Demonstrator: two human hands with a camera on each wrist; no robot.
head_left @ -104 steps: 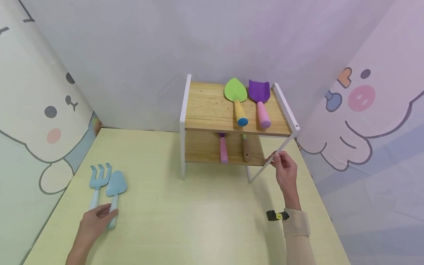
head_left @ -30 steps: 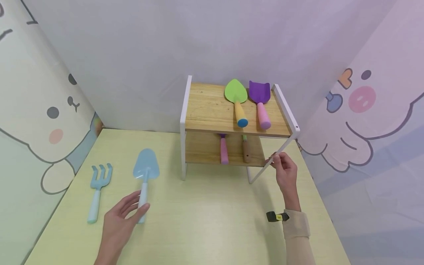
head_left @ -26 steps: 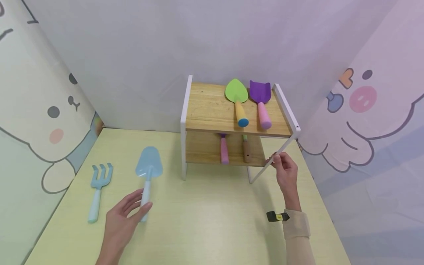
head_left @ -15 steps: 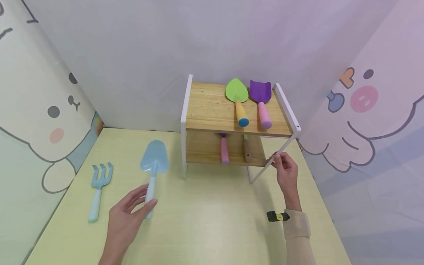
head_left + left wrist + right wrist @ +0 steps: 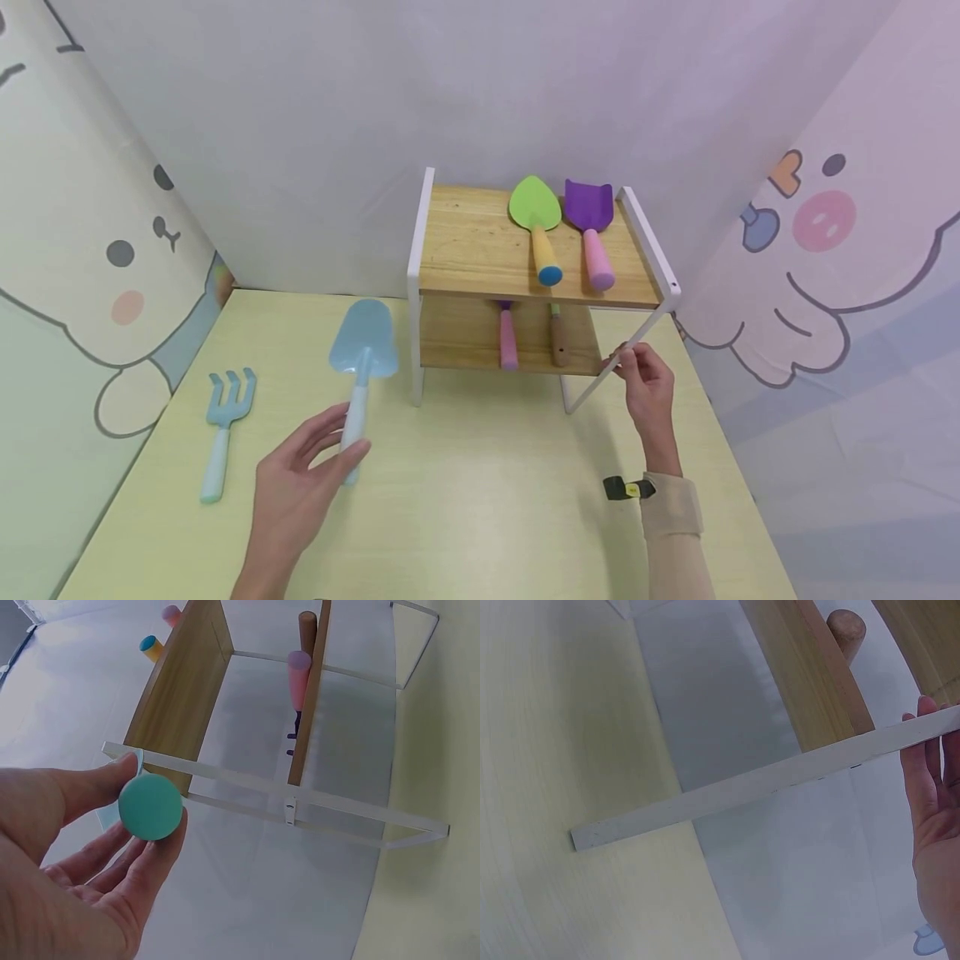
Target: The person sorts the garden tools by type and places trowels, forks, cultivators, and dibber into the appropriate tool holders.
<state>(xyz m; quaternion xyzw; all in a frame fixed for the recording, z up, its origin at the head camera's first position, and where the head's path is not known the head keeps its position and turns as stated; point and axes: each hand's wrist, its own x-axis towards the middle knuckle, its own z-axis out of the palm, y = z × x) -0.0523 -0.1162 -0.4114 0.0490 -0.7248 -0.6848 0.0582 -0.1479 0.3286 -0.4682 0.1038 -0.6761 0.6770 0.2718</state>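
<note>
My left hand point(image 5: 300, 479) holds a light blue garden trowel point(image 5: 366, 337) by its pale handle, blade pointing away, left of a two-tier wooden shelf point(image 5: 472, 250). In the left wrist view, thumb and fingers pinch the handle, whose round green end point(image 5: 151, 807) faces the camera. My right hand point(image 5: 651, 396) grips the slanted white side bar point(image 5: 742, 791) of the shelf, some fingers hidden behind it. On the top board lie a green trowel point(image 5: 534, 204) with a yellow handle and a purple shovel point(image 5: 588, 206) with a pink handle.
A light blue hand fork point(image 5: 217, 450) lies on the table point(image 5: 450, 517) at the left. The lower board bears a pink-handled tool point(image 5: 508, 342) with dark purple tines and a brown-handled tool point(image 5: 559, 342). Patterned cloth walls point(image 5: 300, 150) stand behind and at both sides.
My left hand has taken the blue trowel from beside the fork, lifted it and carried it right and forward toward the shelf. The right hand keeps its place on the bar.
</note>
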